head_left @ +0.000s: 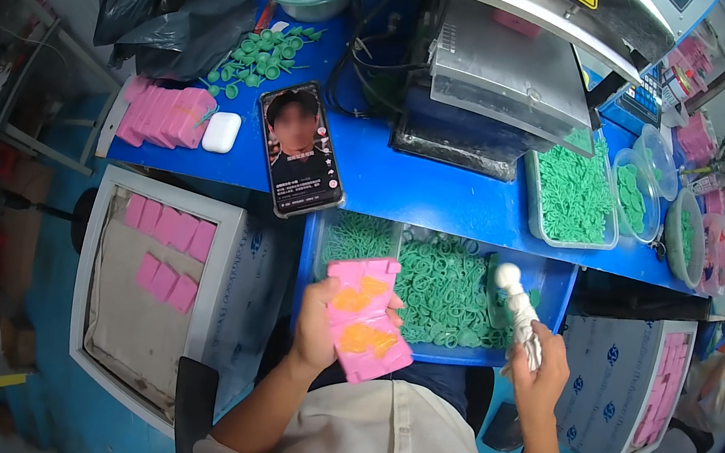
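My left hand (pixel 315 331) grips a pink rubber-like mold block (pixel 346 357) with orange patches on its face and notches along its ends. It is tilted over the near side of a blue drawer (pixel 456 355). Closed around its lower part, my right hand (pixel 542 374) holds a white cloth-wrapped dabber (pixel 517 310) with a rounded knob at the top. Between the hands, the drawer contains a heap of small green rings (pixel 443 287). A clear box of thin green pieces (pixel 359 234) stands in its left end.
A phone (pixel 300 150) lies at the blue table's (pixel 372 166) front edge, near a white case (pixel 221 132) and pink blocks (pixel 167 115). A metal press machine (pixel 509 79) stands behind. Bins of green parts (pixel 573 198) sit right. Trays with pink blocks (pixel 149 288) flank me.
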{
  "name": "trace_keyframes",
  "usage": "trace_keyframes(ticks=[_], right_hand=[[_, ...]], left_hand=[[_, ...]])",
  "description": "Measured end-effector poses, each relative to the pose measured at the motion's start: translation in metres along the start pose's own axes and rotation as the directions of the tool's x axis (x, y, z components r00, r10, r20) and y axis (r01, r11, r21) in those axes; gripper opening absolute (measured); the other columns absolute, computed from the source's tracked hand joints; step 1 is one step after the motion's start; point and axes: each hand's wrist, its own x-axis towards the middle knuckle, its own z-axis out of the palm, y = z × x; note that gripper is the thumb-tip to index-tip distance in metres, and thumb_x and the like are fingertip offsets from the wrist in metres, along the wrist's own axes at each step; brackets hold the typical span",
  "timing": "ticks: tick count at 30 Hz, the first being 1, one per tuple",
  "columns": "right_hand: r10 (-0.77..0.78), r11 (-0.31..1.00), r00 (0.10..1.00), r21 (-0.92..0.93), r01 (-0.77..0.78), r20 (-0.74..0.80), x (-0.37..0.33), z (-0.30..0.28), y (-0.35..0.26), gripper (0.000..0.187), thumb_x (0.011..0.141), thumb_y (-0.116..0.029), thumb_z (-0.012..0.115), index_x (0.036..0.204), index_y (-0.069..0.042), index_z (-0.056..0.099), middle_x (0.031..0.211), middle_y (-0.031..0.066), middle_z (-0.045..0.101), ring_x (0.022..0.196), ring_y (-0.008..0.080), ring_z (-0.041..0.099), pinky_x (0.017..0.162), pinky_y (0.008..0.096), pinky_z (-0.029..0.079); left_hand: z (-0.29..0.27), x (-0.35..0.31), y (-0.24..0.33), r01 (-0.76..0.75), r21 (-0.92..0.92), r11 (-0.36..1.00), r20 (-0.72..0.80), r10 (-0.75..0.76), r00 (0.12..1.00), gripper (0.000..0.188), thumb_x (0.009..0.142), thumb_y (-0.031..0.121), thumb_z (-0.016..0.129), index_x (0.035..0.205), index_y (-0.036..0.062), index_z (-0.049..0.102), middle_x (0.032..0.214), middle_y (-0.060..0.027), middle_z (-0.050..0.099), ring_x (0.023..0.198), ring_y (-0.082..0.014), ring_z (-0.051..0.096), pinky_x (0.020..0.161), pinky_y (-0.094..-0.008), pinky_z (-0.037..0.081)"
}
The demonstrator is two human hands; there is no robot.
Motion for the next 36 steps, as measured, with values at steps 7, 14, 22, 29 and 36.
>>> trace_keyframes(ticks=[7,14,22,29,36], right_hand=[[0.002,0.996,0.997,-0.084,0.005,0.083,0.015,-0.006,-0.039,0.057,0.074,-0.016,0.071,0.124,0.001,0.05,0.11,0.0194,0.053,0.103,0.0338,0.049,0.09,0.0416,0.038],[-0.2,0.695,0.908,0.706,-0.132,0.367,0.044,0.015,-0.097,0.033,0.084,-0.013,0.065,0.113,0.0,0.058,0.098,0.0134,0.06,0.09,0.0249,0.056,0.084,0.0343,0.043],[-0.3,0.74,0.919,0.67,0.055,0.257,0.062,0.005,-0.103,0.026,0.076,-0.013,0.073,0.097,-0.001,0.062,0.084,0.0099,0.058,0.079,0.0234,0.053,0.072,0.0327,0.042],[-0.266,0.627,0.924,0.777,-0.05,0.274,0.067,0.008,-0.109,0.034,0.076,-0.018,0.076,0.101,-0.001,0.061,0.091,0.0103,0.059,0.085,0.022,0.055,0.077,0.0321,0.044],[-0.258,0.436,0.878,0.859,-0.266,0.403,0.067,0.011,-0.097,0.021,0.093,-0.02,0.056,0.098,-0.001,0.061,0.091,0.0086,0.059,0.085,0.0163,0.056,0.077,0.0295,0.044]], left_hand=[[0.0,-0.003,-0.019,-0.041,0.305,0.951,0.153,-0.006,0.988,0.059,0.095,0.037,0.025,0.109,-0.0114,0.054,0.088,-0.0199,0.064,0.072,-0.0247,0.066,0.068,-0.0346,0.054],[0.026,-0.027,-0.02,0.093,0.311,0.946,0.212,-0.165,0.963,0.059,0.094,0.042,0.025,0.116,-0.0066,0.051,0.098,-0.016,0.063,0.08,-0.0213,0.065,0.067,-0.0326,0.054],[0.032,-0.028,0.003,-0.358,0.695,0.624,0.288,0.214,0.933,0.035,0.081,0.007,0.071,0.111,0.0003,0.056,0.093,-0.0085,0.064,0.084,-0.0124,0.061,0.074,-0.0259,0.049],[0.032,-0.02,0.009,-0.552,0.62,0.558,0.408,0.372,0.834,0.023,0.079,0.002,0.07,0.1,-0.0011,0.06,0.1,-0.0156,0.066,0.091,-0.0233,0.064,0.079,-0.0309,0.05],[0.028,-0.026,0.006,-0.486,0.655,0.579,0.371,0.314,0.874,0.027,0.085,0.01,0.067,0.103,-0.0049,0.054,0.102,-0.0206,0.063,0.097,-0.0235,0.061,0.085,-0.0351,0.049]])
